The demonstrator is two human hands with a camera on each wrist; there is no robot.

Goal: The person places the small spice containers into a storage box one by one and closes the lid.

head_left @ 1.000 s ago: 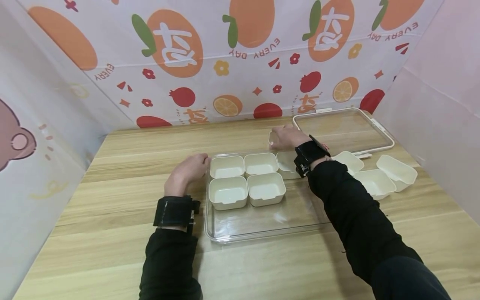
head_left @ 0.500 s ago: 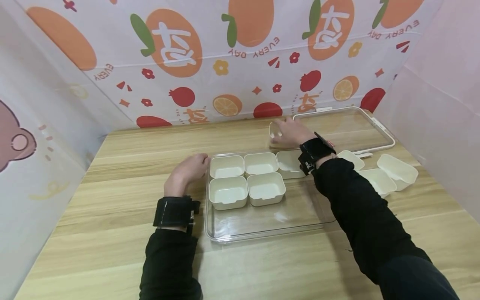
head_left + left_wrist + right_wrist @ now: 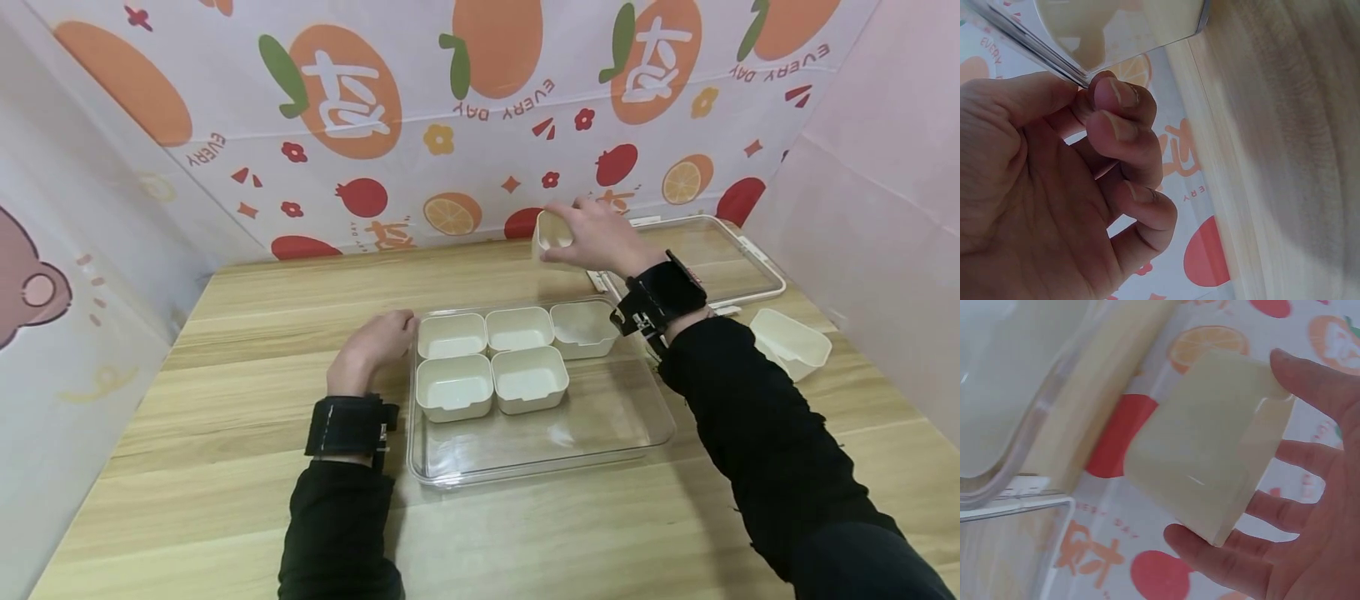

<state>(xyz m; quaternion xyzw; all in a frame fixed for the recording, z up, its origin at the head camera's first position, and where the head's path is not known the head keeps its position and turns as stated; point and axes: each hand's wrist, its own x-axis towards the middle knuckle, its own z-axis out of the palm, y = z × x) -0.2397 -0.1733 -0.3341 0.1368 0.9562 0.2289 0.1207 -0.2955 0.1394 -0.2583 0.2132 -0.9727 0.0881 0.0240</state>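
A clear plastic storage box (image 3: pixel 611 421) lies on the wooden table, with several cream small bins (image 3: pixel 531 383) standing in two rows inside it. At its left rim is my left hand (image 3: pixel 372 346), thumb and forefinger pinching the edge; the left wrist view shows the other fingers (image 3: pixel 1141 215) loosely curled below. Beyond the box's far side, my right hand (image 3: pixel 603 240) holds another cream bin (image 3: pixel 551 237) up off the table, tilted. In the right wrist view its thumb and fingers grip this bin (image 3: pixel 1200 437) near the rim.
A transparent lid (image 3: pixel 776 292) with a white edge lies at the back right. Nearer, a loose cream bin (image 3: pixel 791 343) rests tilted, and my right sleeve hides things beside it. A fruit-print cloth (image 3: pixel 480 150) hangs behind the table.
My right hand has lifted the cream bin up from the table behind the box. The right forearm has shifted right, covering loose bins. My left hand stays at the rim.
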